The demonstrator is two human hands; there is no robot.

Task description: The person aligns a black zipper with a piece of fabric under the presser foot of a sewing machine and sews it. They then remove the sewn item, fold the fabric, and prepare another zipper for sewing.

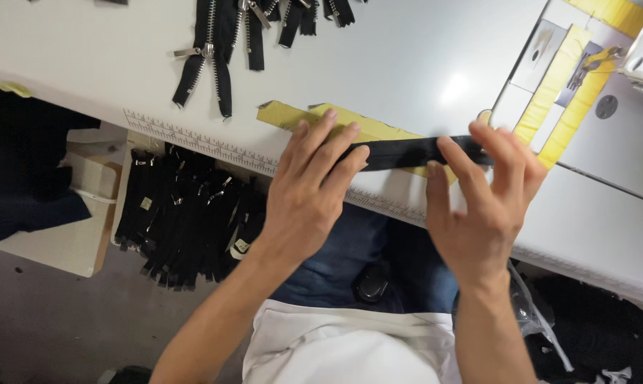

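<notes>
The white shirt [335,348] and blue jeans [350,263] sit nearest. Above them, the left hand [311,192] and right hand [481,206] press spread fingers flat on a black zipper strip [406,151] at the white table's [406,64] edge, over yellow tape [300,115]. Loose zippers [215,50] lie beyond the left hand; a zipper bundle [179,220] hangs beside it. The sewing machine foot [584,67] stands past the right hand.

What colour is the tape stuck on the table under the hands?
Yellow tape, seen best in the head view; both hands press a black fabric strip over it.

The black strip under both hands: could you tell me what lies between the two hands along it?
In the head view, only the bare black strip over yellow tape lies between left hand and right hand.
</notes>
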